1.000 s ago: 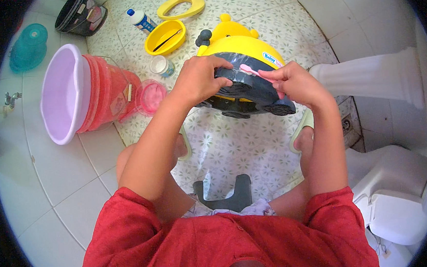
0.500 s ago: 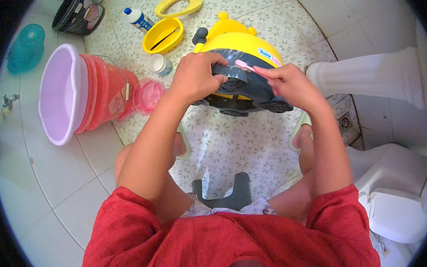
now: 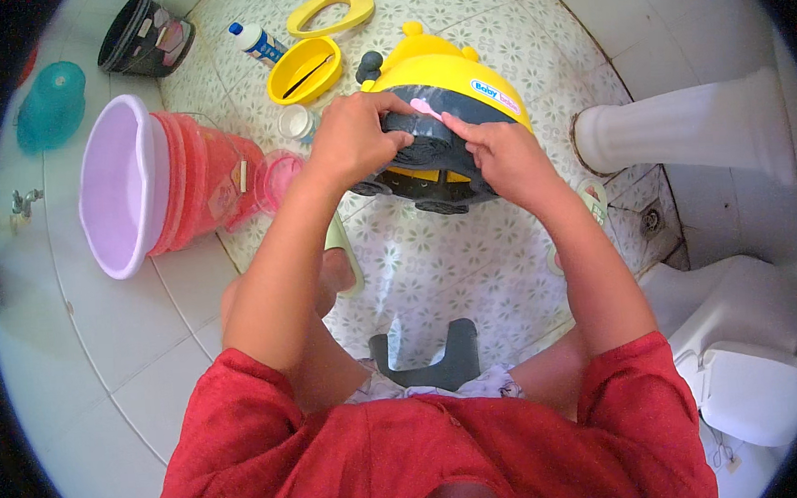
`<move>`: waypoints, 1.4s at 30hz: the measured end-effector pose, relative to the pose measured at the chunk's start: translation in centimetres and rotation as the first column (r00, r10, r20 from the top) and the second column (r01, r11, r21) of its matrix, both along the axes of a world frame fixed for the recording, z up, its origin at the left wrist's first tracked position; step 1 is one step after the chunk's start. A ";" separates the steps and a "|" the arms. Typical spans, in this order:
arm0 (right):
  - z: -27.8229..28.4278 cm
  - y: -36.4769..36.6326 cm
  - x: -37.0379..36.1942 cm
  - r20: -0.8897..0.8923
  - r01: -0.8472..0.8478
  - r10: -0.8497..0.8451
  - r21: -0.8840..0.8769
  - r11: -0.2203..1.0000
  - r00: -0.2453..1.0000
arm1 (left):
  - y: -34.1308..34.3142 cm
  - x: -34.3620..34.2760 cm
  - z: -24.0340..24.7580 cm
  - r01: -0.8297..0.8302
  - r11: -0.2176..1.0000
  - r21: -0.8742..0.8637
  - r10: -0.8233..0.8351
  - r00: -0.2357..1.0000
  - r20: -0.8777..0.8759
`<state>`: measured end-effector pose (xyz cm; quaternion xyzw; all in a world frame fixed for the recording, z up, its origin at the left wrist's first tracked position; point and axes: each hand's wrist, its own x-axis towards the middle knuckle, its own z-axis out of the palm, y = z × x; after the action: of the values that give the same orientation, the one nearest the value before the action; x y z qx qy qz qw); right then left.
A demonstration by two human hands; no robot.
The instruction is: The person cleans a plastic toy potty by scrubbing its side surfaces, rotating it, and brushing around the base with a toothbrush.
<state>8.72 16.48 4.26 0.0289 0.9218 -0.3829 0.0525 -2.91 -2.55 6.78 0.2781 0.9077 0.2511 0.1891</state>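
Toy car (image 3: 447, 71), yellow and grey, on patterned tiles (image 3: 454, 264): its dark edge is clamped by fingers of the left hand (image 3: 353, 144); a pink brush (image 3: 426, 108) is pinched by the right hand (image 3: 509, 157). A dark stick (image 3: 307, 77) is held in a yellow basin (image 3: 325, 86); a red bucket (image 3: 197, 170) is topped by a lilac basin (image 3: 124, 188).

Floral-patterned tile floor (image 3: 508, 251), pale tiled walls (image 3: 104, 358), white pedestal (image 3: 683, 124), floor drain (image 3: 652, 222)
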 end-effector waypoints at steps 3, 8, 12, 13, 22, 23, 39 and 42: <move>0.6 -0.1 0.0 0.037 0.030 -0.029 -0.048 0.998 0.999 | -0.4 0.1 -0.1 -0.012 0.998 0.060 0.011 1.000 0.007; 2.1 1.6 0.2 0.250 0.115 -0.077 -0.142 0.983 0.965 | -0.6 0.0 0.0 -0.032 0.999 0.040 0.034 0.999 -0.037; 1.4 0.8 0.4 0.162 0.168 -0.137 -0.191 0.967 0.977 | -0.8 -0.2 0.1 -0.028 0.999 0.020 0.030 0.995 -0.097; 1.1 0.3 0.4 0.124 0.214 -0.187 -0.254 0.943 0.974 | -0.9 -0.3 -0.1 -0.022 0.999 0.025 0.024 0.994 -0.102; 0.1 -1.3 0.4 0.005 0.128 -0.130 -0.207 0.970 0.992 | -0.9 -0.6 0.1 -0.048 0.999 0.019 0.048 0.999 -0.013; -0.2 -0.9 0.3 0.048 0.185 -0.179 -0.207 0.961 0.983 | -0.8 -0.6 0.2 -0.049 0.999 0.008 0.049 0.999 0.005; 1.9 -1.3 0.1 0.034 0.111 -0.112 0.017 0.994 0.993 | -0.7 -0.6 -0.3 -0.014 1.000 0.024 0.015 1.000 -0.027; 2.2 -1.6 0.3 -0.005 0.049 -0.049 0.032 0.998 0.999 | -0.8 -0.5 -0.6 -0.030 0.998 0.050 0.029 0.999 0.038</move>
<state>9.01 14.90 6.45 0.0515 0.9270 -0.3694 0.0407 -3.43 -3.37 6.19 0.2646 0.9013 0.2819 0.1952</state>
